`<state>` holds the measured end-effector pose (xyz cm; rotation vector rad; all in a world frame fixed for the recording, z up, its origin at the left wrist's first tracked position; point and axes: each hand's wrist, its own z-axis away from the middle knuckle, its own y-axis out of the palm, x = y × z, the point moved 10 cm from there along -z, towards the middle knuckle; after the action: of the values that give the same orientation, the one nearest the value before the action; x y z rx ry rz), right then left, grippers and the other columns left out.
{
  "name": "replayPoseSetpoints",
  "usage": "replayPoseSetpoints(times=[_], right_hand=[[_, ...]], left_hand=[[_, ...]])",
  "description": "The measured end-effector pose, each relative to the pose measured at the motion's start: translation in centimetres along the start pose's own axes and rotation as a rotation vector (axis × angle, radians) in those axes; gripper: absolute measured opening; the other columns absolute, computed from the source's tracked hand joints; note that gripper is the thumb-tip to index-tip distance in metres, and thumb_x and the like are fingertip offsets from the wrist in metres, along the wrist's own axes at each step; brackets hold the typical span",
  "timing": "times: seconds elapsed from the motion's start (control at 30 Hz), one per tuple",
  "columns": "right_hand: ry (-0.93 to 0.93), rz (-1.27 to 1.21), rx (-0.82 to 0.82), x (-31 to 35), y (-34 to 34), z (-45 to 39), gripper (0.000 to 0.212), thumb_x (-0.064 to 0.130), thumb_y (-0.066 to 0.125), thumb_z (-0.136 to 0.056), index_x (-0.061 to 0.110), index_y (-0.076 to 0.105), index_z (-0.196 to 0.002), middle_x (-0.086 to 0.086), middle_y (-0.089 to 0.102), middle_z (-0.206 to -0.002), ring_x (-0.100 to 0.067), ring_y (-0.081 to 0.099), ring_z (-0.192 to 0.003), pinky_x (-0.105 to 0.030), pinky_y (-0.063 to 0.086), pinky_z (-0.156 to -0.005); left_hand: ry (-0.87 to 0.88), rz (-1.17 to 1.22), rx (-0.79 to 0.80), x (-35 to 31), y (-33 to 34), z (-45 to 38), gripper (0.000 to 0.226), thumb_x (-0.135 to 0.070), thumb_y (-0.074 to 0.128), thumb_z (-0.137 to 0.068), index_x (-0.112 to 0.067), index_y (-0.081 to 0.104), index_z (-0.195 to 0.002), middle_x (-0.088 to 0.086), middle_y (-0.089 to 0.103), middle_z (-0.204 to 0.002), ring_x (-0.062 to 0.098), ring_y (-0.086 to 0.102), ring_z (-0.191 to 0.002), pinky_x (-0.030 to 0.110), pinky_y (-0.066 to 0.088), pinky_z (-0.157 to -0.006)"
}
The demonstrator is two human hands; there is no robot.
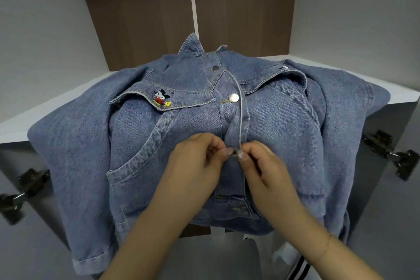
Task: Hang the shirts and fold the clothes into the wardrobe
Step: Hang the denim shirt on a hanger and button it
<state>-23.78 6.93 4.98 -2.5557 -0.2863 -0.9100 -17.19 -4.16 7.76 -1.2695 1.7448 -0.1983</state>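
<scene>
Centrally, both hands' fingers [228,151] on cartoon-mouse-embroidered denim jacket [284,116] placket.

Soft even light, faint shadows, wide-angle bending at edges.

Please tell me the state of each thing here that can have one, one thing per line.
denim jacket: lying front-up on the shelf, sleeves hanging over the edge
top snap: unfastened
silver button: fastened
left hand: pinching the placket
right hand: pinching the placket
wardrobe: open
</scene>
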Motion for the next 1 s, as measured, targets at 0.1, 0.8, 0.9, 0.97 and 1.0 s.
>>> replayPoseSetpoints(times=[0.1,0.8,0.9,0.97,1.0], right_hand=[[-0.069,0.023,0.016,0.4,-0.1,-0.1,0.017,0.017,0.049,-0.098,0.01,0.058,-0.085,0.007,0.048,-0.079,-0.006,0.048,-0.07,-0.012,0.036,-0.063],[0.217,-0.126,-0.081,-2.1,-3.7,-2.1,0.031,0.021,0.055,-0.096,0.007,0.06,-0.07,-0.006,0.059,-0.06,-0.018,0.055,-0.054,-0.036,0.049,-0.055],[0.149,0.126,-0.012,-0.7,-4.9,-2.9,0.015,0.02,0.063,-0.089,0.015,0.065,-0.075,0.001,0.062,-0.066,-0.02,0.06,-0.063,-0.043,0.053,-0.065],[0.025,0.19,-0.048,2.0,-6.0,-3.9,0.007,0.016,0.064,-0.085,0.021,0.065,-0.08,0.009,0.063,-0.073,-0.01,0.06,-0.068,-0.025,0.051,-0.066],[-0.04,0.213,-0.06,3.4,-6.2,-4.6,0.007,0.014,0.064,-0.085,0.02,0.065,-0.081,0.01,0.063,-0.076,-0.008,0.059,-0.071,-0.018,0.047,-0.065]], left_hand=[[-0.04,-0.004,-0.002,0.0,0.0,-0.3,0.013,-0.027,0.066,-0.088,-0.025,0.063,-0.076,-0.012,0.06,-0.076,0.002,0.057,-0.069,0.026,0.048,-0.068],[-0.425,0.421,0.285,0.9,4.4,-0.7,0.024,-0.013,0.059,-0.094,-0.012,0.064,-0.071,-0.006,0.061,-0.062,0.003,0.052,-0.055,0.015,0.046,-0.053],[-0.018,-0.021,0.104,-3.1,0.5,-1.3,0.021,-0.027,0.057,-0.095,-0.018,0.067,-0.08,-0.006,0.064,-0.077,0.005,0.057,-0.067,0.019,0.046,-0.066],[0.113,-0.041,-0.052,-5.1,-3.5,-2.8,0.02,-0.034,0.061,-0.092,-0.021,0.067,-0.078,-0.004,0.063,-0.074,0.007,0.055,-0.066,0.018,0.042,-0.063],[0.121,-0.013,-0.101,-5.3,-5.1,-4.1,0.018,-0.034,0.063,-0.091,-0.023,0.067,-0.078,-0.004,0.064,-0.073,0.006,0.056,-0.065,0.017,0.042,-0.063]])
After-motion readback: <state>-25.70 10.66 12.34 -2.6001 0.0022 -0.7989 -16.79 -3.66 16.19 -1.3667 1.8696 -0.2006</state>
